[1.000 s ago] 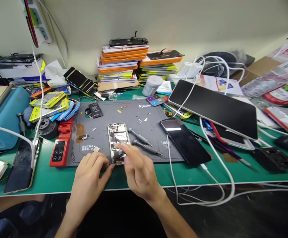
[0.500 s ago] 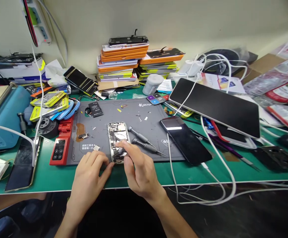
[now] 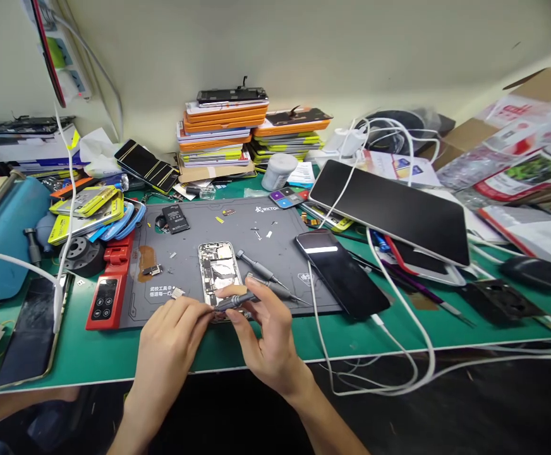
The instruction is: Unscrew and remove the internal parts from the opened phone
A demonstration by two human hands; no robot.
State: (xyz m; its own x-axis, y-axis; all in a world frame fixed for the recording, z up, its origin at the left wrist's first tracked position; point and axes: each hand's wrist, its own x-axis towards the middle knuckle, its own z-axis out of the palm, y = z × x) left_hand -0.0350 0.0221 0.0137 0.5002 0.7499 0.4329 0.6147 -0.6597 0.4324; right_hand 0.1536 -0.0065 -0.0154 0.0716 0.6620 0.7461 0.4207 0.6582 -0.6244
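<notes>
An opened phone (image 3: 217, 265) with its inner parts exposed lies on the grey mat (image 3: 199, 218). My right hand (image 3: 270, 335) is closed around a grey screwdriver (image 3: 238, 301), held nearly level over the phone's lower end. Its tip end points left, at the fingertips of my left hand (image 3: 169, 335). Those fingers are pinched together at the phone's lower left corner; what lies between them is hidden. To the phone's right lie a second screwdriver (image 3: 259, 265) and a third screwdriver (image 3: 280, 291). A small metal plate (image 3: 177, 293) rests just beyond my left hand.
A black battery (image 3: 175, 218) and small loose parts lie on the mat. On the right are a dark phone (image 3: 342, 272) with a white cable (image 3: 317, 316) and a large tablet (image 3: 393, 212). A red device (image 3: 102, 303) borders the mat's left. Stacked boxes (image 3: 223, 117) stand behind.
The screwdriver in my right hand has tipped from steep to nearly level, its tip end now at my left fingers. My left fingers have closed together. The whole view has shifted slightly.
</notes>
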